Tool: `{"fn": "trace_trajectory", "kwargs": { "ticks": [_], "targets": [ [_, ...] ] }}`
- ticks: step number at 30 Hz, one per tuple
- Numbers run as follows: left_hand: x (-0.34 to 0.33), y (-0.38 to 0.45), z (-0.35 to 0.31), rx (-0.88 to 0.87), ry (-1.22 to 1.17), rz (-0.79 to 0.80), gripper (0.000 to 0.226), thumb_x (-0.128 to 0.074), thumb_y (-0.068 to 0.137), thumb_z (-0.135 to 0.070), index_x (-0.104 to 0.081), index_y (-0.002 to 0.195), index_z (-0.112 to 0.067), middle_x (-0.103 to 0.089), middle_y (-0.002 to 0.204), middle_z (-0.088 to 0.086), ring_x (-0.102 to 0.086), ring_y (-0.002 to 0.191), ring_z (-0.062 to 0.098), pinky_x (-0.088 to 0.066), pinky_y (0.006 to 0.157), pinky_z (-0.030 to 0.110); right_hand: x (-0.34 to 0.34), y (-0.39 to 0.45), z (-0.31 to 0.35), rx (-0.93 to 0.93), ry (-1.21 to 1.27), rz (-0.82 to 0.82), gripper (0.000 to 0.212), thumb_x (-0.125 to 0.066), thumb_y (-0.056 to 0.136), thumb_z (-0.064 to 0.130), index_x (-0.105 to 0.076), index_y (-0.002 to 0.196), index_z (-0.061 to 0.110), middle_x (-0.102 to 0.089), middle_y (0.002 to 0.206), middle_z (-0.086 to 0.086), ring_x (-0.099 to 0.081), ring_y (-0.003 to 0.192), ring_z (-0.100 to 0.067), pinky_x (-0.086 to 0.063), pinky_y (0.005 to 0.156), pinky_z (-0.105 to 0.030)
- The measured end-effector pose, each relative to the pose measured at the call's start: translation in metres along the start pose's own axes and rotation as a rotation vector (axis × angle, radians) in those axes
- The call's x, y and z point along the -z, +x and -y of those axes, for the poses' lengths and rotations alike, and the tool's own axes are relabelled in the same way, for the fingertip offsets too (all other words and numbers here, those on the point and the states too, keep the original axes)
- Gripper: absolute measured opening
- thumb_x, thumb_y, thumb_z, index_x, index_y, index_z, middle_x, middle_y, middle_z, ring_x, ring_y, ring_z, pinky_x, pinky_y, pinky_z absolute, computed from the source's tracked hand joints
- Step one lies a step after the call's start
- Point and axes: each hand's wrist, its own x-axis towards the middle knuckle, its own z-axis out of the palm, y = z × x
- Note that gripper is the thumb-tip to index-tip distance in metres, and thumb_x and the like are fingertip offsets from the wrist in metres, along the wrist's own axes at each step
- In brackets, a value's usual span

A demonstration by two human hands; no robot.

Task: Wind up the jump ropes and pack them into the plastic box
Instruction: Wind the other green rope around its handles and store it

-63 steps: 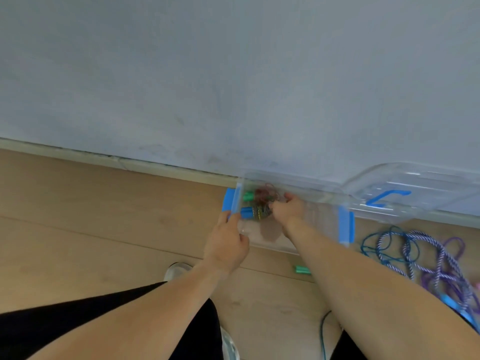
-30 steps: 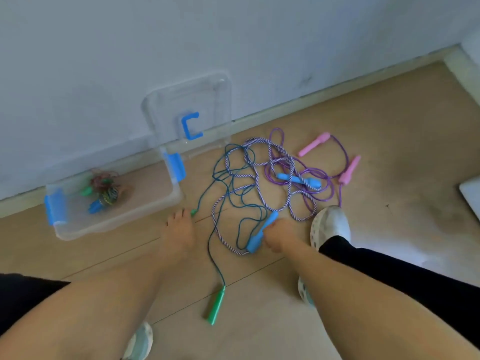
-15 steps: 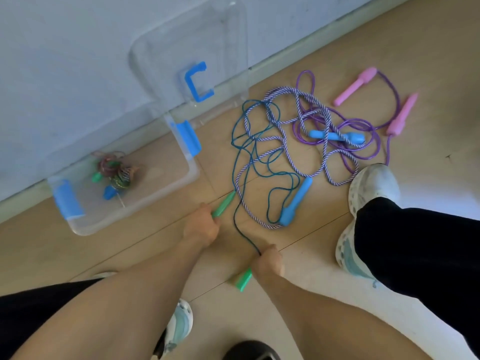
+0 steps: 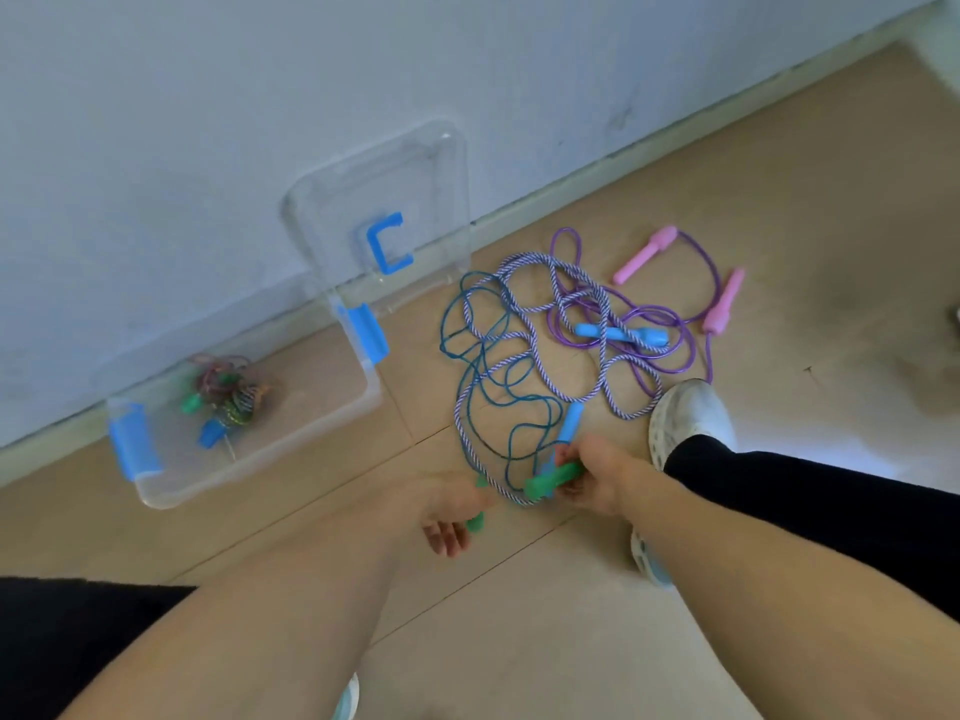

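Note:
My right hand (image 4: 592,472) grips one green handle (image 4: 550,480) of the teal jump rope (image 4: 498,366). My left hand (image 4: 447,511) is closed around the other green handle (image 4: 475,522), close beside it. The teal cord runs up into a tangle with a purple-white striped rope (image 4: 524,283) that has blue handles (image 4: 621,334), and a purple rope (image 4: 670,324) with pink handles (image 4: 644,254). The clear plastic box (image 4: 363,407) with blue latches stands open by the wall to the left. A wound rope bundle (image 4: 228,394) lies inside it.
The box's clear lid (image 4: 379,210) with a blue handle leans against the grey wall. My right foot in a white shoe (image 4: 691,418) is planted beside the rope tangle. Wooden floor stretches to the right.
Both hands have lifted the green handles off the floor and brought them together. The view has tilted and shifted slightly right.

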Motion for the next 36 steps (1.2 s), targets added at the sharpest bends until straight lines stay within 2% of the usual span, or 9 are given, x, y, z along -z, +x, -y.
{"fn": "trace_trajectory", "kwargs": {
  "ticks": [3,8,12,15,18,22,26,29,36],
  "targets": [
    [0.021,-0.045,-0.011,-0.138,-0.032,-0.138,0.044,-0.019,0.102,-0.041,-0.043,0.108,-0.006,-0.063,0.076,0.01,-0.056,0.055,0.02,-0.047,0.053,0.025,0.012,-0.029,0.057,0.151,0.226,0.002,0.027,-0.04,0.095,0.01,-0.05,0.07,0.013,-0.042,0.041,0.003,-0.039,0.039,-0.012,-0.037,0.048,-0.026],
    [0.069,-0.16,-0.028,-0.394,-0.226,-0.464,0.042,-0.026,0.105,-0.044,-0.046,0.084,-0.013,-0.063,0.074,0.009,-0.058,0.054,0.02,-0.046,0.05,0.024,0.019,-0.141,0.156,0.454,0.135,0.092,0.03,-0.039,0.099,0.014,-0.048,0.07,0.012,-0.04,0.04,0.004,-0.032,0.026,-0.007,-0.036,0.035,-0.015],
    [0.089,-0.254,-0.044,-0.632,-0.247,-0.646,0.04,-0.04,0.105,-0.037,-0.059,0.091,-0.005,-0.067,0.082,0.01,-0.063,0.059,0.019,-0.05,0.057,0.029,0.011,-0.232,0.196,0.629,0.102,0.122,0.029,-0.039,0.103,0.02,-0.051,0.078,0.011,-0.048,0.053,0.0,-0.04,0.027,-0.007,-0.035,0.036,-0.013],
    [0.089,-0.309,-0.052,-0.8,-0.39,-0.641,0.024,-0.048,0.104,-0.027,-0.054,0.113,-0.006,-0.073,0.088,0.013,-0.067,0.066,0.024,-0.052,0.061,0.032,-0.008,-0.288,0.193,0.708,0.019,0.19,0.035,-0.035,0.104,0.029,-0.054,0.081,0.01,-0.045,0.062,-0.001,-0.04,0.029,-0.007,-0.037,0.038,-0.015],
    [0.078,-0.34,-0.051,-0.922,-0.533,-0.539,0.023,-0.049,0.104,-0.024,-0.053,0.117,-0.006,-0.074,0.093,0.016,-0.068,0.076,0.03,-0.051,0.072,0.039,-0.029,-0.313,0.172,0.713,-0.052,0.293,0.033,-0.036,0.104,0.027,-0.057,0.085,0.009,-0.047,0.057,0.001,-0.04,0.034,-0.007,-0.038,0.044,-0.021],
    [0.063,-0.332,-0.033,-0.914,-0.574,-0.444,0.021,-0.049,0.103,-0.021,-0.051,0.118,-0.006,-0.074,0.102,0.02,-0.069,0.086,0.032,-0.049,0.079,0.042,-0.058,-0.301,0.136,0.614,-0.239,0.394,0.03,-0.038,0.104,0.025,-0.059,0.09,0.008,-0.05,0.061,-0.002,-0.043,0.043,-0.011,-0.042,0.045,-0.023],
    [0.052,-0.31,-0.036,-0.816,-0.509,-0.609,0.026,-0.056,0.098,-0.018,-0.048,0.118,-0.004,-0.075,0.09,0.016,-0.072,0.075,0.033,-0.055,0.065,0.034,-0.094,-0.29,0.117,0.634,-0.438,0.375,0.025,-0.048,0.098,0.024,-0.066,0.091,0.008,-0.052,0.064,-0.008,-0.048,0.051,-0.018,-0.045,0.052,-0.03],
    [0.055,-0.304,-0.04,-0.77,-0.469,-0.723,0.019,-0.048,0.098,-0.012,-0.044,0.116,-0.005,-0.073,0.088,0.017,-0.073,0.07,0.033,-0.056,0.056,0.029,-0.107,-0.287,0.112,0.641,-0.397,0.353,0.03,-0.05,0.098,0.03,-0.07,0.088,0.01,-0.055,0.066,-0.008,-0.052,0.057,-0.02,-0.049,0.061,-0.033],
    [0.08,-0.3,-0.041,-0.785,-0.352,-0.77,0.022,-0.049,0.098,-0.014,-0.049,0.12,-0.017,-0.071,0.099,0.011,-0.073,0.085,0.029,-0.061,0.075,0.039,-0.109,-0.285,0.128,0.648,-0.094,0.443,0.021,-0.049,0.102,0.016,-0.069,0.1,0.01,-0.067,0.085,-0.005,-0.061,0.073,-0.02,-0.055,0.065,-0.032]
  ]
}}
